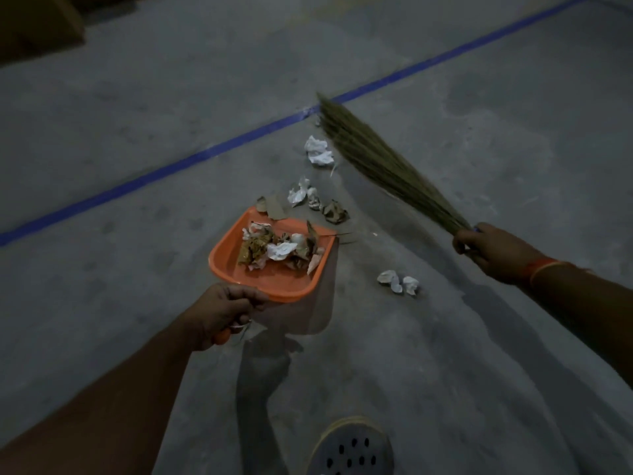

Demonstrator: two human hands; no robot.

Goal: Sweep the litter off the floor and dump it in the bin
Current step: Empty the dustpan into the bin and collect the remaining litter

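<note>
My left hand (224, 311) grips the handle of an orange dustpan (274, 284), which lies on the grey floor and holds crumpled paper and dry leaves (277, 250). My right hand (489, 248) grips the bound end of a grass broom (380, 159), whose bristles fan out up and to the left. Loose litter lies just past the pan's lip: brown leaves (334, 211), white paper scraps (301, 193) and a crumpled white paper (318, 151) next to the bristles. Two small paper bits (399, 282) lie to the right of the pan.
A blue tape line (191, 159) runs diagonally across the concrete floor behind the litter. A dark box or piece of furniture (37, 25) stands at the top left. My foot in a perforated shoe (352, 450) shows at the bottom. No bin is in view.
</note>
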